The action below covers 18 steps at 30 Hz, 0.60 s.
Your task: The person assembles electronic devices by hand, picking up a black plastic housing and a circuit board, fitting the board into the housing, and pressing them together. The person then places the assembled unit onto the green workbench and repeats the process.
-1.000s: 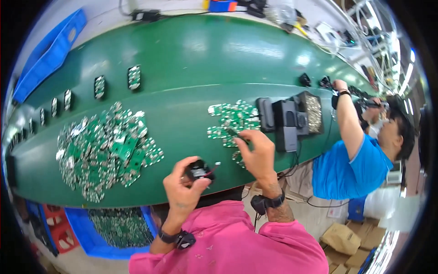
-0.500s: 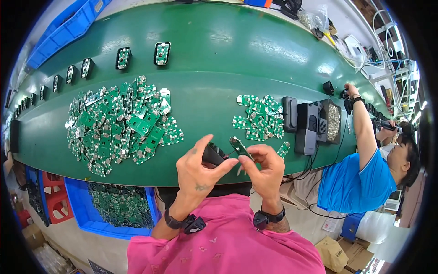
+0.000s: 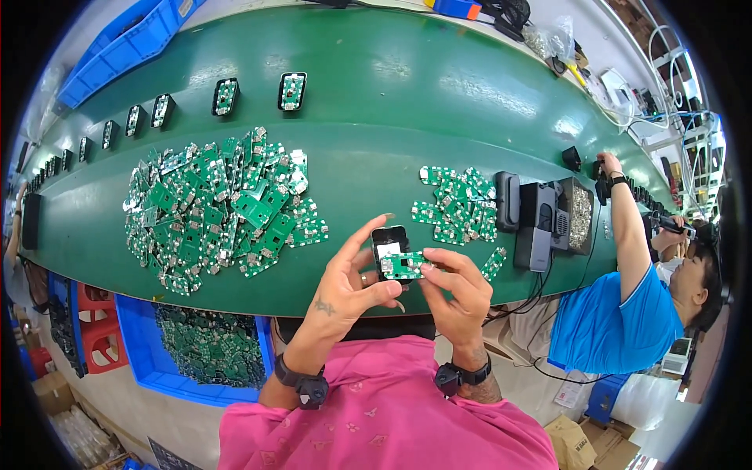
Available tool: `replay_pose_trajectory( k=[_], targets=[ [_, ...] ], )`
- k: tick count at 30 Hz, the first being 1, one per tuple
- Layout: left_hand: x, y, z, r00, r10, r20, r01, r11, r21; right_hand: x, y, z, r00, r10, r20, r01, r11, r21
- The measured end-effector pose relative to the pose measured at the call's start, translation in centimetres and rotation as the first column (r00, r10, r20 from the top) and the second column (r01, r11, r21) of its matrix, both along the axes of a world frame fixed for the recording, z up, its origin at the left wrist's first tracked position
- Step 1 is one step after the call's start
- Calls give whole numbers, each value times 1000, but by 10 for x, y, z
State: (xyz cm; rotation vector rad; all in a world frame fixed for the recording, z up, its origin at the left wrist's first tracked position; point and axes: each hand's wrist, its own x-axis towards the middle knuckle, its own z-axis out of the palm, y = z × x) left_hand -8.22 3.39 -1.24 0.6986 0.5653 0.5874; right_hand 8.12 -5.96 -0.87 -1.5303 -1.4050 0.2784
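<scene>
Over the near edge of the green table, my left hand (image 3: 342, 286) is closed around a small black housing (image 3: 392, 236) whose open side faces up, with a white patch inside. Between its fingertips my right hand (image 3: 458, 294) pinches a green circuit board (image 3: 405, 267), held crosswise over the lower part of the housing. Whether the board touches the housing, I cannot tell. To the left lies a large heap of green circuit boards (image 3: 223, 207). A smaller heap of boards (image 3: 457, 202) lies to the right, with a single board (image 3: 494, 264) near it.
Black housings with boards in them (image 3: 292, 92) form a row along the far left. Right of the small heap stand grey-black devices (image 3: 535, 227) and a box of small parts (image 3: 578, 215). A blue bin of boards (image 3: 135, 345) sits below the table edge. A co-worker in blue (image 3: 619, 313) reaches in.
The housing has been tilted so its open side shows, and the circuit board has turned crosswise and come over it. The view has shifted slightly.
</scene>
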Motion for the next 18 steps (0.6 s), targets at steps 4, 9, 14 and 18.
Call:
replay_pose_trajectory(
  k=[4,9,14,18],
  targets=[
    [-3,0,4,999,-27,26,28,999,-45,1,0,-3,999,35,40,-38,995,94],
    [1,-1,3,999,-25,-35,25,1000,10,5,3,1,980,90,178,-105,992,75],
    [6,-7,3,991,23,-135,2,983,183,1,3,10,992,80,101,-78,997,-21],
    [3,-17,8,979,94,-179,-55,976,211,-11,14,1,987,156,-24,-155,987,54]
  ],
)
